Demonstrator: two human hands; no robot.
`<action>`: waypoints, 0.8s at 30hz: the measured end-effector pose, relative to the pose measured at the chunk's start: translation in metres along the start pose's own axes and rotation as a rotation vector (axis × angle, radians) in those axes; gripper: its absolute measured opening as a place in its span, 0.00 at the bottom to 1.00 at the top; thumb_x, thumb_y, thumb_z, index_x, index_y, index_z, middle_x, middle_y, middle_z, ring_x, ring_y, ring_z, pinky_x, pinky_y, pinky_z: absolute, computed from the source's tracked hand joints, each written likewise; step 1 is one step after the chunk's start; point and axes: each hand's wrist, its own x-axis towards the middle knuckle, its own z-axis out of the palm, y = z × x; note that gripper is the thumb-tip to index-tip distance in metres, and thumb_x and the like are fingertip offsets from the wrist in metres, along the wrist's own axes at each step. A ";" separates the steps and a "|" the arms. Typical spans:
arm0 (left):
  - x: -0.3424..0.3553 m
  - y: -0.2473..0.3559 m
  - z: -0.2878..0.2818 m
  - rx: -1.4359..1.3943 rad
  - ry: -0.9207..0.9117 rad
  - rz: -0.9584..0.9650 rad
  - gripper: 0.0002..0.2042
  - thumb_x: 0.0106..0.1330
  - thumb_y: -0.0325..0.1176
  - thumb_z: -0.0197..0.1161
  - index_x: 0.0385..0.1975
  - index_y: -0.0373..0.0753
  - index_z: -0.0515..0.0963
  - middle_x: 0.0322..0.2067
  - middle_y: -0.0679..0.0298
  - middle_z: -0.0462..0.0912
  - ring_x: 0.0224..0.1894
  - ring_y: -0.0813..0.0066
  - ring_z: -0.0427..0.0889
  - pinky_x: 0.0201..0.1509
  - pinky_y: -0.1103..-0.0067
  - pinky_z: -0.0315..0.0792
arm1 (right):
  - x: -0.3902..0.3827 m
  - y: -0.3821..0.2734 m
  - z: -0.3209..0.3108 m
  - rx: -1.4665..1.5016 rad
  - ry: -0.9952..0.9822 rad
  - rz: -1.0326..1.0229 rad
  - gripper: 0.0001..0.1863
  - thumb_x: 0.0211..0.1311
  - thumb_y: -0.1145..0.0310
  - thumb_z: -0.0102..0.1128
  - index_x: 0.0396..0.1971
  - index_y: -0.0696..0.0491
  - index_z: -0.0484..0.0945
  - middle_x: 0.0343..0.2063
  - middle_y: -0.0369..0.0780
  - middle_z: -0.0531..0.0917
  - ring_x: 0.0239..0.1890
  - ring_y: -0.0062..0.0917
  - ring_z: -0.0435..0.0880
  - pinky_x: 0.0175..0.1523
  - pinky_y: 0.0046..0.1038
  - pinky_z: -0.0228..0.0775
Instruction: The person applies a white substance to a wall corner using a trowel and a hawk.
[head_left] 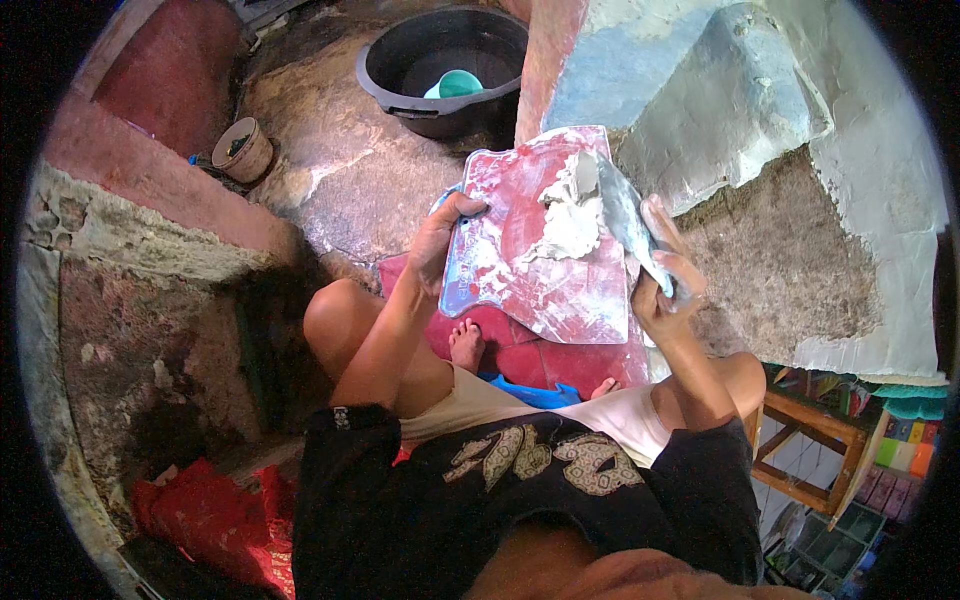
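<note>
My left hand (pixel 445 235) is closed on the left edge of a flat reddish board (pixel 500 215), its thumb on top. White smears cover much of the board, and a lump of wet white plaster (pixel 570 228) lies on its upper right part. Wrapped round the handle of a putty knife (pixel 624 208), my right hand (pixel 672 268) is at the board's right edge. The broad grey blade lies tilted beside the plaster, its tip close to the lump. Some of the right fingers and the handle are smeared whitish.
At right, a wall has smooth grey plaster (pixel 880 140) round a rough brown bare patch (pixel 790 275). Ahead stands a black tub (pixel 375 75) with a green dipper (pixel 457 84). A small pail (pixel 243 150) is at left, a wooden stool (pixel 815 445) at lower right, red cloth (pixel 215 525) lower left.
</note>
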 end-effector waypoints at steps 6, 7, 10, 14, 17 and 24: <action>-0.002 -0.002 -0.005 -0.111 -0.120 0.013 0.15 0.55 0.26 0.47 0.42 0.27 0.66 0.34 0.50 0.76 0.32 0.64 0.80 0.37 0.71 0.77 | 0.009 -0.012 0.013 -0.131 -0.016 -0.078 0.17 0.46 0.79 0.43 0.39 0.55 0.71 0.43 0.53 0.72 0.50 0.48 0.68 0.54 0.46 0.57; -0.003 -0.001 -0.006 -0.111 -0.074 0.035 0.14 0.55 0.26 0.47 0.41 0.27 0.66 0.34 0.50 0.76 0.32 0.64 0.80 0.37 0.71 0.77 | 0.015 -0.017 0.018 -0.125 -0.018 -0.051 0.17 0.46 0.80 0.43 0.38 0.55 0.72 0.43 0.53 0.73 0.50 0.48 0.68 0.54 0.46 0.57; -0.004 0.005 -0.012 -0.091 0.042 0.104 0.13 0.56 0.27 0.47 0.40 0.27 0.67 0.33 0.50 0.77 0.31 0.64 0.80 0.36 0.72 0.77 | 0.023 -0.023 0.029 -0.090 -0.013 -0.010 0.16 0.45 0.81 0.43 0.36 0.56 0.73 0.41 0.52 0.74 0.49 0.48 0.69 0.54 0.46 0.57; -0.004 -0.003 -0.017 -0.061 0.103 0.189 0.12 0.56 0.27 0.47 0.38 0.28 0.68 0.32 0.51 0.77 0.30 0.66 0.80 0.36 0.73 0.77 | 0.003 -0.008 0.027 -0.035 -0.028 -0.036 0.17 0.44 0.81 0.41 0.35 0.56 0.74 0.41 0.53 0.74 0.48 0.48 0.70 0.54 0.46 0.56; -0.006 0.003 -0.033 0.001 0.166 0.230 0.13 0.56 0.29 0.47 0.38 0.29 0.68 0.33 0.53 0.77 0.30 0.67 0.79 0.36 0.75 0.77 | -0.014 -0.012 0.030 -0.027 -0.039 0.005 0.16 0.46 0.79 0.40 0.36 0.57 0.74 0.41 0.52 0.74 0.49 0.47 0.69 0.54 0.46 0.56; -0.015 0.038 -0.032 0.002 0.163 0.408 0.12 0.55 0.28 0.48 0.38 0.31 0.68 0.33 0.55 0.76 0.34 0.68 0.78 0.43 0.74 0.73 | -0.084 -0.011 0.036 0.012 0.088 0.442 0.12 0.55 0.78 0.42 0.35 0.59 0.75 0.38 0.49 0.76 0.46 0.34 0.74 0.51 0.34 0.63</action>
